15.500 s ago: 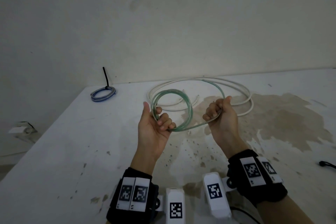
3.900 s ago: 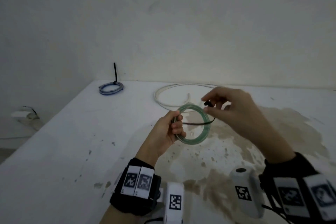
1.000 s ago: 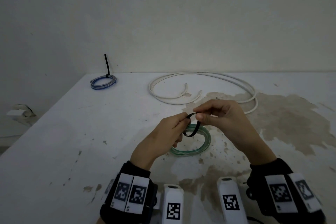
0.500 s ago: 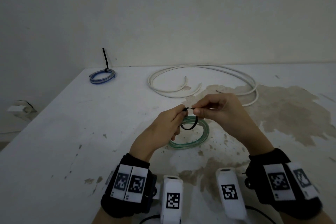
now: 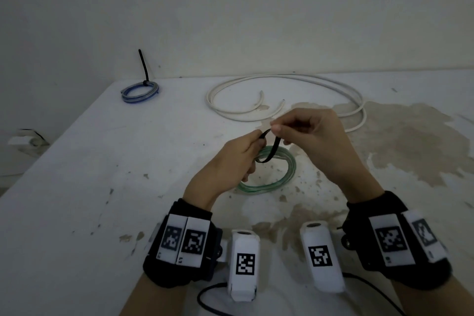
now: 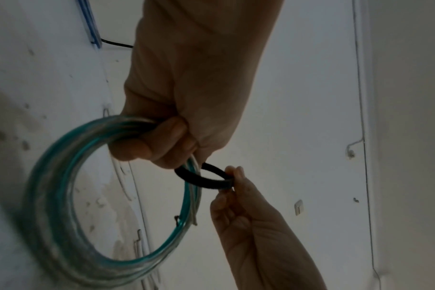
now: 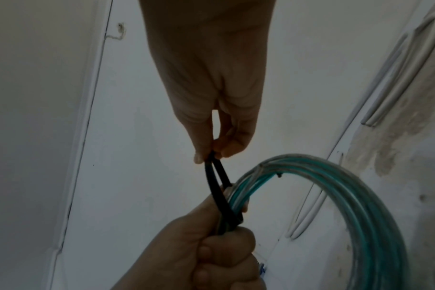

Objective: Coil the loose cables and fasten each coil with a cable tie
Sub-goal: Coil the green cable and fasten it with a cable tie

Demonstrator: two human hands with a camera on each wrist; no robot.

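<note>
The left hand (image 5: 230,161) holds the green cable coil (image 5: 277,177) above the near-middle of the white surface (image 5: 89,187), its fingers curled round the bundled turns at the coil's upper left. The left wrist view shows this grip wrapped tight round the strands, with one loose end of the cable poking out just beside the fingers. A black cable tie (image 5: 269,151) loops round the bundle right at that hand. The right hand (image 5: 315,141) pinches the two ends of the tie together between thumb and fingertips (image 7: 206,155), up and away from the coil, so the tie stands as a slack loop (not drawn tight against the strands). The lower part of the coil hangs close over a brown stained patch (image 5: 410,151); I cannot tell whether it touches.

Toward the far left corner of the surface lies a blue cable coil (image 5: 139,91), bound by a black tie (image 5: 144,69) whose tail sticks straight up. Along the far edge, middle to right, a loose white cable (image 5: 282,79) sprawls in wide open curves, its two cut ends lying inside the loop. Both wrists wear black bands with white marker tags (image 5: 183,241), and a thin dark cord (image 5: 205,300) trails along the near edge.
</note>
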